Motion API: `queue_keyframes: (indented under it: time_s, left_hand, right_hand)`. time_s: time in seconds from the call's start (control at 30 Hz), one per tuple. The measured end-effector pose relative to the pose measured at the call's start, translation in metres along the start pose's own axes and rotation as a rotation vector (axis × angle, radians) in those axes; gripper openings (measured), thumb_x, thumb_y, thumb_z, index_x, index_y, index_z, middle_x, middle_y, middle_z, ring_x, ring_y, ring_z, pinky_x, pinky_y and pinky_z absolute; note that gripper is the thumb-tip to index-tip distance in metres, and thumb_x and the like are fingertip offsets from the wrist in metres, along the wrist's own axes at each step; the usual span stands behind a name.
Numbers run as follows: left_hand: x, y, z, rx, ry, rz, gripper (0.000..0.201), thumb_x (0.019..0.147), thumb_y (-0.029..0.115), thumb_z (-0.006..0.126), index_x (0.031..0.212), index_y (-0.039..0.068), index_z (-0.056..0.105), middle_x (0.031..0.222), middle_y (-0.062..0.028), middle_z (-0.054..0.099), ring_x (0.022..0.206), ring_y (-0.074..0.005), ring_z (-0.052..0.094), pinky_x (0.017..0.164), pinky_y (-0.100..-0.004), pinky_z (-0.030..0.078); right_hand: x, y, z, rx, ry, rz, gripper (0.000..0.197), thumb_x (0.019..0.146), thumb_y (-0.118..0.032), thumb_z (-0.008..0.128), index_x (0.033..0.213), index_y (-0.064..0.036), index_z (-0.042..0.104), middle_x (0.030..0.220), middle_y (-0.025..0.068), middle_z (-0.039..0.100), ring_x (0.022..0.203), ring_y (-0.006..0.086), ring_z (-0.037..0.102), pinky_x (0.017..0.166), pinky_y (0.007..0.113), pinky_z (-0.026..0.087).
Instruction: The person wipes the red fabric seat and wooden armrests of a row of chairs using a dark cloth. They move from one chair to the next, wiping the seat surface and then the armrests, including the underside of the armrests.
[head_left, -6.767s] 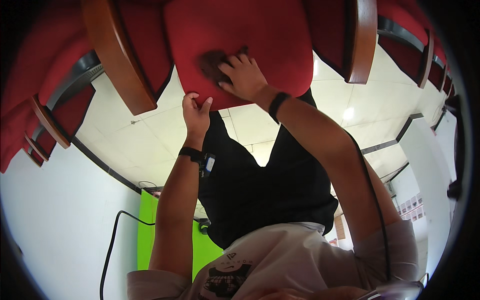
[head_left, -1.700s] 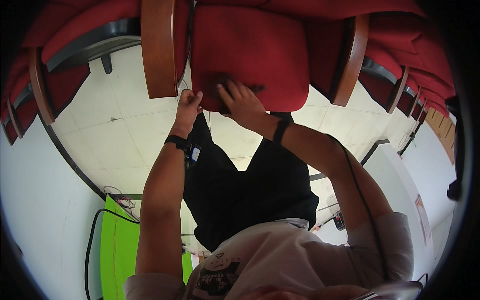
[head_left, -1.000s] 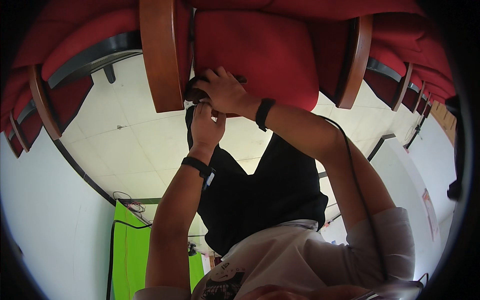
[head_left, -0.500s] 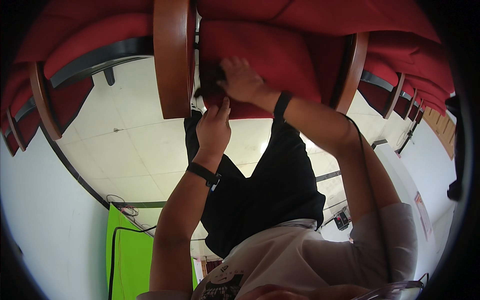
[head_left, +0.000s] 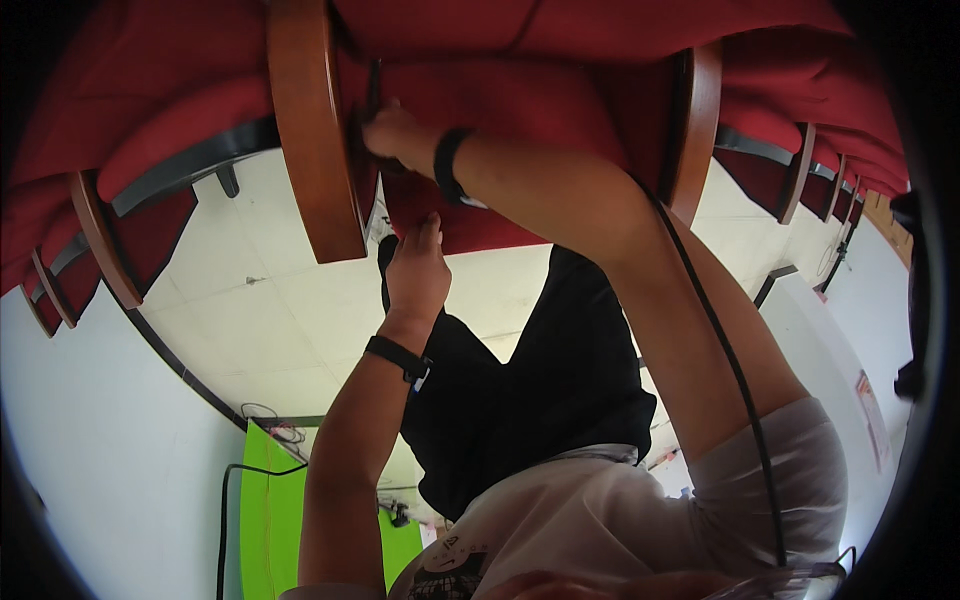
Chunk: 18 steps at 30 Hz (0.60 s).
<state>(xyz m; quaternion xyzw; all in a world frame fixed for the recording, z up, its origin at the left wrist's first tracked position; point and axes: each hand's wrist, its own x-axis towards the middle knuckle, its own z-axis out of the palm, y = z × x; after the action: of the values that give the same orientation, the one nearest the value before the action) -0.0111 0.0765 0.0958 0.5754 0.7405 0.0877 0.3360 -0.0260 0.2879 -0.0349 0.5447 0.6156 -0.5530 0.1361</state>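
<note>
Cloth [head_left: 394,167], dark and mostly hidden, is showing beneath the right hand [head_left: 393,133] at the left side of the red seat [head_left: 490,95], beside a wooden armrest [head_left: 312,140]. The left hand [head_left: 416,274] is resting at the seat's front edge. Neither hand is clearly showing whether its fingers are gripping.

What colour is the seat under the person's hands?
Red; the seat shows best in the head view.
</note>
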Motion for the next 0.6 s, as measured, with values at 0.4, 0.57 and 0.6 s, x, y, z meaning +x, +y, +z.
queue_keyframes:
  time_s: [0.4, 0.57, 0.6]
  left_hand:
    - [-0.024, -0.031, 0.085, 0.047, -0.484, -0.195, 0.058, 0.098, 0.027, 0.072, 0.138, -0.001, 0.041, 0.111, -0.0323, 0.069, 0.099, -0.0522, 0.073, 0.083, -0.0574, 0.064]
    - [0.007, -0.068, 0.136, 0.031, -0.771, -0.373, 0.081, 0.102, 0.053, 0.067, 0.156, 0.001, 0.036, 0.141, -0.0294, 0.068, 0.116, -0.0410, 0.076, 0.099, -0.0547, 0.062]
    - [0.004, -0.074, 0.144, 0.062, -0.755, -0.278, 0.084, 0.102, 0.055, 0.066, 0.159, 0.001, 0.034, 0.143, -0.0275, 0.068, 0.118, -0.0412, 0.075, 0.099, -0.0541, 0.061]
  right_hand:
    - [0.101, 0.022, 0.019, 0.023, 0.398, -0.130, 0.054, 0.109, -0.035, 0.062, 0.151, -0.0031, 0.052, 0.131, 0.0298, 0.072, 0.124, 0.0456, 0.070, 0.104, 0.049, 0.058]
    - [0.010, -0.006, 0.034, 0.768, 0.418, -0.018, 0.051, 0.109, -0.033, 0.063, 0.149, -0.0049, 0.049, 0.135, 0.0295, 0.069, 0.131, 0.0469, 0.065, 0.105, 0.050, 0.055]
    - [-0.011, -0.008, 0.035, 0.797, 0.433, -0.129, 0.051, 0.109, -0.033, 0.063, 0.149, -0.0047, 0.048, 0.137, 0.0293, 0.067, 0.133, 0.0474, 0.064, 0.106, 0.050, 0.054]
